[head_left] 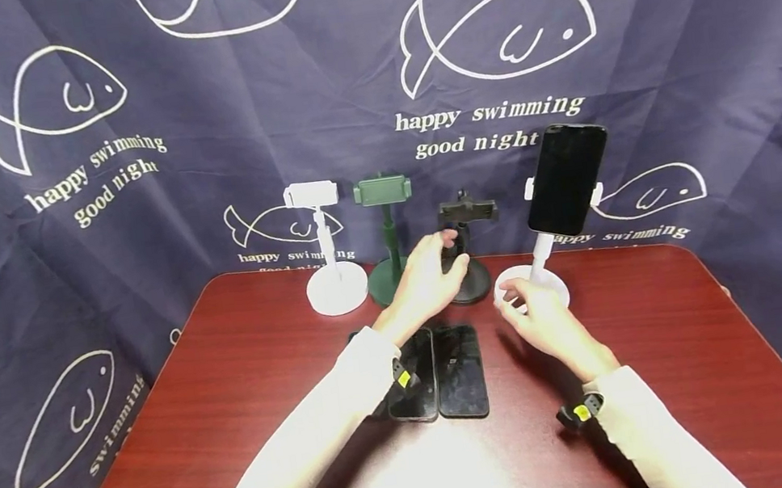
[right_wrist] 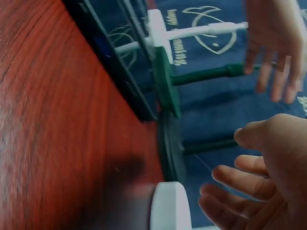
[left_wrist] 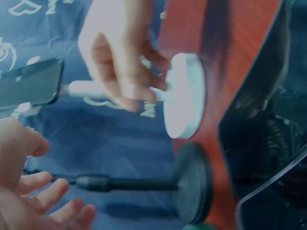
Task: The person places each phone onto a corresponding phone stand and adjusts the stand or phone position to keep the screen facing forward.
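Note:
My left hand (head_left: 427, 276), fingers loosely bent and holding nothing, is in front of the black phone stand (head_left: 469, 211). The left wrist view shows this stand's round base (left_wrist: 192, 184) and thin post. My right hand (head_left: 551, 326) is beside the round base of a white phone stand (head_left: 555, 281), its fingers relaxed and apart. That stand carries a black smartphone (head_left: 569, 180), tilted in its clamp. In the right wrist view, nothing lies between the right hand's thumb and fingers (right_wrist: 244, 182); the white base (right_wrist: 170, 208) is below them.
Left of the black stand are a green phone stand (head_left: 383, 190) and another white phone stand (head_left: 338, 289), both with bare clamps. Dark phones, one (head_left: 459, 370) beside another (head_left: 414, 404), lie on the red table (head_left: 232, 377), partly under my left sleeve. A fish-print curtain (head_left: 341, 79) hangs behind.

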A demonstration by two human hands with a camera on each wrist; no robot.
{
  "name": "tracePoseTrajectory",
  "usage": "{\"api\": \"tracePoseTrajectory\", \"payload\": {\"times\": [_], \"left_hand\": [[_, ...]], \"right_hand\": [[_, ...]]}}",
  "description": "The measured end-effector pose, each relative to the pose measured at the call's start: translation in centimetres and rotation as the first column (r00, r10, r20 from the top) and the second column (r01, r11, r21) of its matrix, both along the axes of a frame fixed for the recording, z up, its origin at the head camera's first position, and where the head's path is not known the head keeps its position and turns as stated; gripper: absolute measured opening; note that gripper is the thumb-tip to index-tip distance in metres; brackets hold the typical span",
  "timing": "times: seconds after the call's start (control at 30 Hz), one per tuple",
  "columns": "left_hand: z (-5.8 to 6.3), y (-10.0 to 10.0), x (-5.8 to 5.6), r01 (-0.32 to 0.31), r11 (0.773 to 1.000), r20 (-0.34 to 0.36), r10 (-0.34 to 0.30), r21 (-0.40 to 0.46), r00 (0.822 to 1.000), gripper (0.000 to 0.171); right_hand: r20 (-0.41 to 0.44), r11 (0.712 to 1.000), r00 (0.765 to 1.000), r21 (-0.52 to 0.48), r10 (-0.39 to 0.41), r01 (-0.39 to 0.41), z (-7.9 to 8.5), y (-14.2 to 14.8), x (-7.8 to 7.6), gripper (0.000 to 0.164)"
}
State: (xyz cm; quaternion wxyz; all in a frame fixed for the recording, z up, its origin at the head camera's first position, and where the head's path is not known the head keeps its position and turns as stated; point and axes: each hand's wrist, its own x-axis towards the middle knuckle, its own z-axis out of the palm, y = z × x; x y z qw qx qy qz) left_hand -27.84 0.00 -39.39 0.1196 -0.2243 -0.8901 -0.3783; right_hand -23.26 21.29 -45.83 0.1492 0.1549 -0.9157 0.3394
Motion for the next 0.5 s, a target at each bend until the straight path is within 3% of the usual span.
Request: {"api": "tracePoseTrajectory", "payload": {"times": [0.2, 0.5], "left_hand": [[1.9, -1.1, -0.6, -0.030, 0.995, 0.033, 0.027, 0.094, 0.999, 0.066], [3.6, -1.0, -0.8, -0.009, 0.962, -0.042, 0.021, 0.272, 0.999, 0.054]], "right_hand": [[-0.008, 0.988, 1.000, 0.155, 0.021, -0.020, -1.2, -1.5, -2.1, 0.031], [-0.153, 0.951, 0.988, 0.302, -0.019, 0.065, -2.5, -3.4, -4.7, 0.041]]}}
